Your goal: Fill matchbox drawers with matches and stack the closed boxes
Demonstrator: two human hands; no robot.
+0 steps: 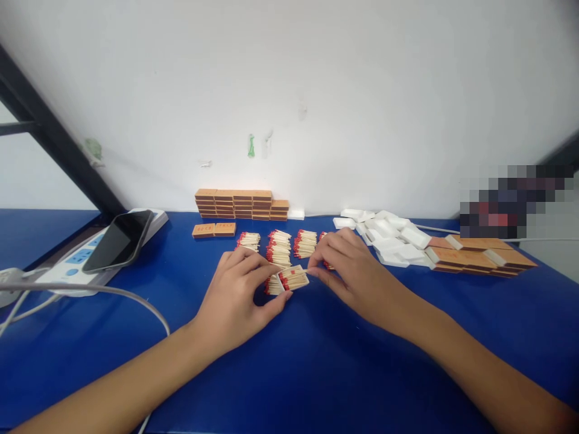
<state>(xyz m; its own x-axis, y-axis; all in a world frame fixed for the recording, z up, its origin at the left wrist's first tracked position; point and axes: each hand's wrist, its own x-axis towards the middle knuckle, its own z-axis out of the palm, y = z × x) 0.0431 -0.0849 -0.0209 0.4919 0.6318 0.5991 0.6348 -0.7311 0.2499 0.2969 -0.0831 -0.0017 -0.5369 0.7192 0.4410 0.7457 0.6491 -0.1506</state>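
Observation:
My left hand [239,289] grips a small white matchbox tray [305,281] between thumb and fingers, tilted over the blue table. Red-tipped matches [293,277] lie in the tray, their heads toward the left. At the tray's right end, my right hand [341,265] is closed in a pinch on the pale end of a matchstick [304,271]. Just behind both hands sit several piles of loose matches, among them one pile [279,246] and another [305,243]. The rightmost pile is partly hidden by my right hand.
Stacked orange matchboxes [235,205] stand against the wall, with two more boxes [214,230] in front. Empty white trays [389,235] are heaped at the right, beside orange matchbox sleeves [474,256]. A phone [120,241] rests on a power strip [67,274]; cables [136,296] cross the left side.

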